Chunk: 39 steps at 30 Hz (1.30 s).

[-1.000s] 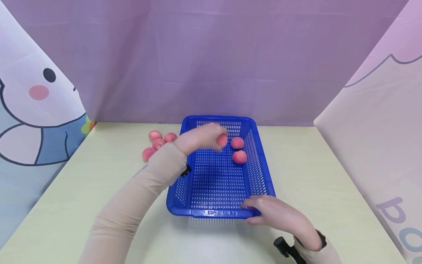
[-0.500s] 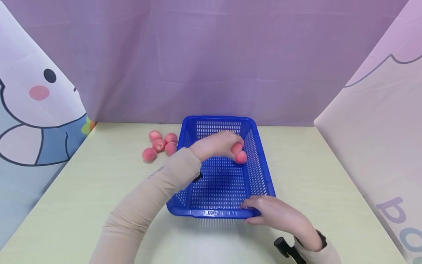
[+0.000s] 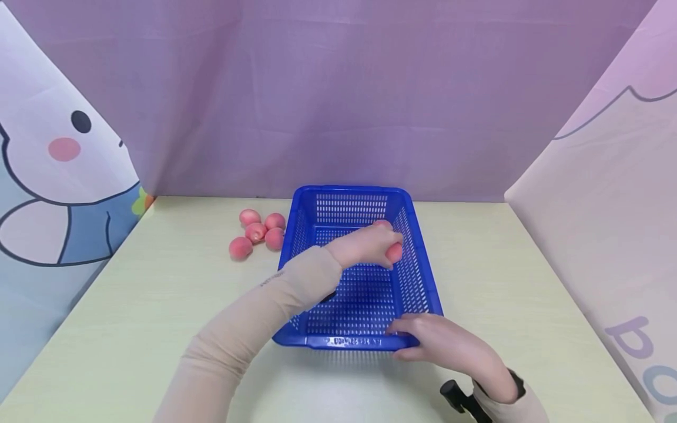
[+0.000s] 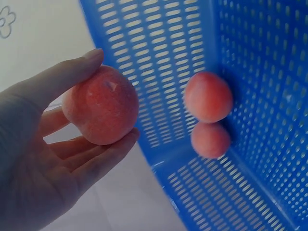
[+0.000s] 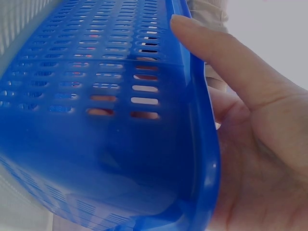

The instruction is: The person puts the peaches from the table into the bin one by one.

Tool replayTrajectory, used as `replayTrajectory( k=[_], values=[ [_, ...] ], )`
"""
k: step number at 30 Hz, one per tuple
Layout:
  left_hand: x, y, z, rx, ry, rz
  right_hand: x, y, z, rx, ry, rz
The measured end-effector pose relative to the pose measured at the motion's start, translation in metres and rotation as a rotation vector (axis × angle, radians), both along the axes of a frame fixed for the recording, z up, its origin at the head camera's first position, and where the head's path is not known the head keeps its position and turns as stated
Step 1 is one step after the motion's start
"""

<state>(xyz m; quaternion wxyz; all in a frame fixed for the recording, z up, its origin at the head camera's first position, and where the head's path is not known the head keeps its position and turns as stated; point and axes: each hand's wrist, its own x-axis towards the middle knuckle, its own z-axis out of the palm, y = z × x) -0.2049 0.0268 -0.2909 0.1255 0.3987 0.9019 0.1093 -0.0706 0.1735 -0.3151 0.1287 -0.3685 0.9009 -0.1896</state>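
Note:
My left hand [image 3: 368,244] reaches over the right side of a blue plastic basket [image 3: 349,342] and holds a peach [image 4: 102,106] between thumb and fingers. Two more peaches lie inside the basket in the left wrist view: a larger-looking peach [image 4: 208,97] and, touching it, another peach [image 4: 210,140]. In the head view my left hand mostly hides them. At the near right corner, my right hand [image 3: 441,342] grips the basket's rim [image 5: 204,144], with fingers over the inside and thumb outside.
Several peaches [image 3: 256,233] sit in a loose cluster on the pale table [image 3: 158,329], left of the basket. A purple cloth backdrop [image 3: 338,106] stands just behind the basket, and printed panels [image 3: 597,235] flank the table.
My left hand has moved rightward across the basket with the peach in it, reaching above the two peaches there. My right hand stays on the rim.

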Motion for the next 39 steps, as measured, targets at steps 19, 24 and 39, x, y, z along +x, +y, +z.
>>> replayTrajectory(
  k=[19, 24, 39],
  values=[
    [-0.003, 0.019, -0.043, -0.119, 0.122, -0.064, -0.001, 0.000, 0.000, 0.004, 0.001, -0.004],
    [-0.004, 0.021, -0.054, -0.107, 0.173, -0.085, 0.000, 0.000, 0.000, 0.001, -0.002, -0.004],
    [-0.001, 0.025, -0.068, -0.096, 0.105, -0.083, -0.001, 0.000, -0.001, -0.007, -0.005, -0.003]
  ],
)
